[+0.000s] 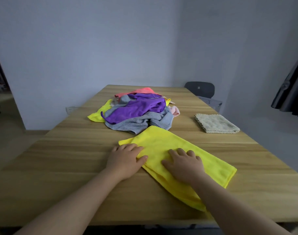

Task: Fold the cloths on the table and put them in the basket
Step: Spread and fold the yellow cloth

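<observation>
A yellow cloth (163,143), folded into a long strip, lies slanted across the near middle of the wooden table (60,158). My left hand (126,160) grips the strip's left edge, thumb on top and fingers curled over it. My right hand (183,165) presses flat on the strip, fingers straight. Behind them sits a heap of unfolded cloths (136,111): purple on top, grey beneath, another yellow one at the left, coral and pink at the back. A folded beige cloth (216,123) rests at the right. No basket is in view.
A dark chair (202,90) stands behind the table's far right corner. A dark curtain (292,89) hangs at the right edge. Bare wall lies behind, and a doorway opens at the left.
</observation>
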`<state>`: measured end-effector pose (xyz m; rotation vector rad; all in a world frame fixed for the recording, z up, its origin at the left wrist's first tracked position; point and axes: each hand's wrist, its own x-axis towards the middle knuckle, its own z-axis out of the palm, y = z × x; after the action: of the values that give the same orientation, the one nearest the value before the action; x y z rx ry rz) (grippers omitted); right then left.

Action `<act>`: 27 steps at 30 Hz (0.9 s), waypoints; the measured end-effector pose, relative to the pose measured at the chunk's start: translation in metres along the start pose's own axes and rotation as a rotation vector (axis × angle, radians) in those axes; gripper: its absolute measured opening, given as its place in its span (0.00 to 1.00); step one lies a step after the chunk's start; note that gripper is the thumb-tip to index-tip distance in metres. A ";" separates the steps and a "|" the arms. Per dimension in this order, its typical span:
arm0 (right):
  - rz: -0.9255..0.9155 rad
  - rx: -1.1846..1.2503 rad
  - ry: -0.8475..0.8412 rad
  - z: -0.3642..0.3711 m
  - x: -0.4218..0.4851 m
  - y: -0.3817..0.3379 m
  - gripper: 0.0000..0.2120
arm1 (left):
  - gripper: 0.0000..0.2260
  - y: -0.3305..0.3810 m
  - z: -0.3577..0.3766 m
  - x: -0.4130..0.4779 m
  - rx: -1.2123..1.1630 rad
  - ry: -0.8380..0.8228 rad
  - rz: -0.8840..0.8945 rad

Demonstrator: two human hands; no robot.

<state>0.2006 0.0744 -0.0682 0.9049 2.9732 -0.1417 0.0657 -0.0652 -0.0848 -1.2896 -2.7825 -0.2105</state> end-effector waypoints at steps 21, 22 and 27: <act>-0.218 0.093 0.091 0.011 0.002 0.004 0.25 | 0.25 -0.014 -0.002 -0.002 0.001 -0.230 -0.035; -0.234 0.122 0.120 0.011 0.003 0.004 0.27 | 0.25 -0.017 -0.004 -0.001 0.018 -0.233 -0.062; -0.280 0.209 0.281 0.011 -0.002 0.011 0.39 | 0.24 -0.036 -0.008 -0.005 0.047 -0.134 -0.193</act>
<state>0.2089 0.0811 -0.0803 0.5554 3.3878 -0.3662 0.0416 -0.0936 -0.0811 -1.0617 -3.0060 -0.0700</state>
